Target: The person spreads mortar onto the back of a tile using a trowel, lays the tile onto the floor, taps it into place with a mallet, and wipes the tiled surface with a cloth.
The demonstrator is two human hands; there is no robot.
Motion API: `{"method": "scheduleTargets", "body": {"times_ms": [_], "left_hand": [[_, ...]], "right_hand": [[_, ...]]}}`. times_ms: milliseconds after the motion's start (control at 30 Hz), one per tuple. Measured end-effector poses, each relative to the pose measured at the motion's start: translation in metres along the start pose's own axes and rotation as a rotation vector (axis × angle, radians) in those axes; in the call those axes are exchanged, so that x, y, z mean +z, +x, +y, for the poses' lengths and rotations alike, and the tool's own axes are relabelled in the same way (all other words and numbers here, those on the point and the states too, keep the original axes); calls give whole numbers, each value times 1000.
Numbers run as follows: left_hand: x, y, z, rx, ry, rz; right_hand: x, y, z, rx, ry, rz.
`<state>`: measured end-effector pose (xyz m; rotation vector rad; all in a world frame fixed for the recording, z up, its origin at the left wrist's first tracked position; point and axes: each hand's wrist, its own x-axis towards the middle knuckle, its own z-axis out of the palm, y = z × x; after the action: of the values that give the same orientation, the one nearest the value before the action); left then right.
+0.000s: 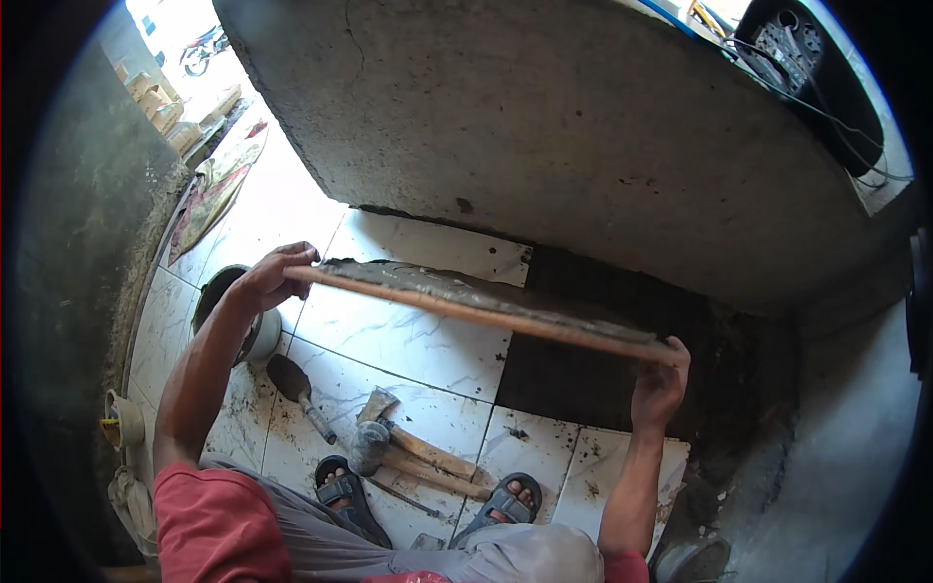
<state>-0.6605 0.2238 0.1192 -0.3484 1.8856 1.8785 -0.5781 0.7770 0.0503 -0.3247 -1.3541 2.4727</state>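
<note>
1. Two hands, the left hand (275,275) and right hand (661,381), gripped a mortar-backed tile (476,303) by its ends, above the bare floor patch (593,360).
2. It could slip and crack on the hammer (374,442) below.

A wood-handled trowel (299,387) and two wooden-handled hammers (408,449) lie on white marbled floor tiles (408,340). A grey bucket (255,325) stands beside them.

A large square floor tile (486,306), its mortar-smeared grey back facing up and terracotta edge showing, is held nearly level, tilted slightly, above a dark untiled floor gap.
</note>
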Motion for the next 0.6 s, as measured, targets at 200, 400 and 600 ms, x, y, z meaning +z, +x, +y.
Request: {"method": "scheduleTargets", "body": {"times_ms": [200,400,600], "left_hand": [[-3,49,-7,206,-377,42],[42,81,-36,646,-222,120],[17,111,-103,673,4,457]], "right_hand": [[-15,56,49,-338,-686,65],[-51,89,89,-306,-684,108],[-27,94,102,-370,-638,2]]}}
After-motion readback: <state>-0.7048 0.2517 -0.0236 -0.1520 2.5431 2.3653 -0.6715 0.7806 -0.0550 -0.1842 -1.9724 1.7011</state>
